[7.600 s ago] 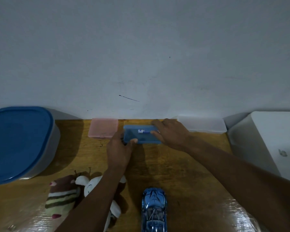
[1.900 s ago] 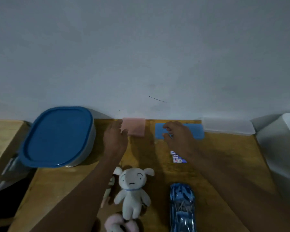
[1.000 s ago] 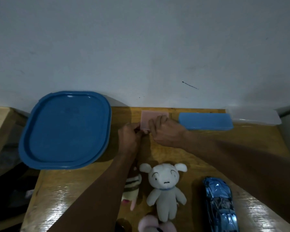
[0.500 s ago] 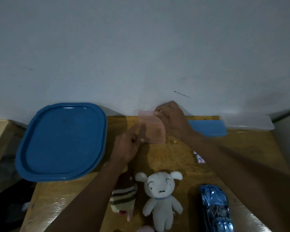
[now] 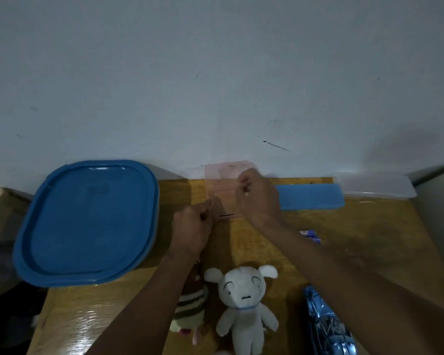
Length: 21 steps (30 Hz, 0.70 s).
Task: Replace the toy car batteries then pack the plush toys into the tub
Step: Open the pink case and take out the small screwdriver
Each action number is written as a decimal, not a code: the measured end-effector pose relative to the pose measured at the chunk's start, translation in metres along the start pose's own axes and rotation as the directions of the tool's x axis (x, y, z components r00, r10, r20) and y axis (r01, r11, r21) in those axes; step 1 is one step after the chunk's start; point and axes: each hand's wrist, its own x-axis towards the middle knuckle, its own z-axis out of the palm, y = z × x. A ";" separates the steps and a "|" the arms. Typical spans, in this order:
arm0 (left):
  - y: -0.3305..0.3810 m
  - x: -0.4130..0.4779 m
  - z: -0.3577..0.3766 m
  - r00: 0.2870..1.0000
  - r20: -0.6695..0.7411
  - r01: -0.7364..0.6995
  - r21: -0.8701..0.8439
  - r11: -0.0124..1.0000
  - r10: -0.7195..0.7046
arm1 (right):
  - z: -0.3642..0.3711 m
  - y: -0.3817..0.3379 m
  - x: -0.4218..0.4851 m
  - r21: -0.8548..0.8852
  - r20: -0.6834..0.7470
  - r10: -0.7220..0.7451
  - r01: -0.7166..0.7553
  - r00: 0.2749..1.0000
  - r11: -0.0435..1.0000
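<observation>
A glossy yellow-brown wooden table [image 5: 356,242] carries a blue-lidded plastic tub [image 5: 87,221], pink translucent box [image 5: 223,193], flat blue case [image 5: 310,199], clear case [image 5: 377,187], white plush dog [image 5: 241,303], striped plush [image 5: 190,306], shiny blue toy car [image 5: 326,326], small batteries [image 5: 310,234]

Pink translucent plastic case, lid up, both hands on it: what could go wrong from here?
1. The pink translucent plastic case stands open against the wall, its lid raised by the right hand while the left hand steadies the base; a slip could spill whatever is inside.
2. The small blue-and-white battery pack lies loose beside the right forearm; a sweep could knock it away.
3. The shiny blue toy car sits near the table's front edge, close to that arm.
</observation>
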 end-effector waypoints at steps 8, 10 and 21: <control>0.003 0.001 -0.004 0.998 0.011 0.061 -0.030 0.998 -0.060 | 0.002 0.012 -0.034 -0.417 0.547 -0.324 0.587 0.772 0.694; 0.006 0.000 -0.006 0.997 0.011 0.073 -0.036 0.997 -0.072 | 0.004 0.013 -0.031 -0.384 0.525 -0.323 0.559 0.787 0.735; 0.004 0.000 -0.003 0.999 -0.031 0.026 -0.055 0.998 -0.027 | 0.005 0.003 -0.005 -0.292 0.607 -0.159 0.404 0.779 0.867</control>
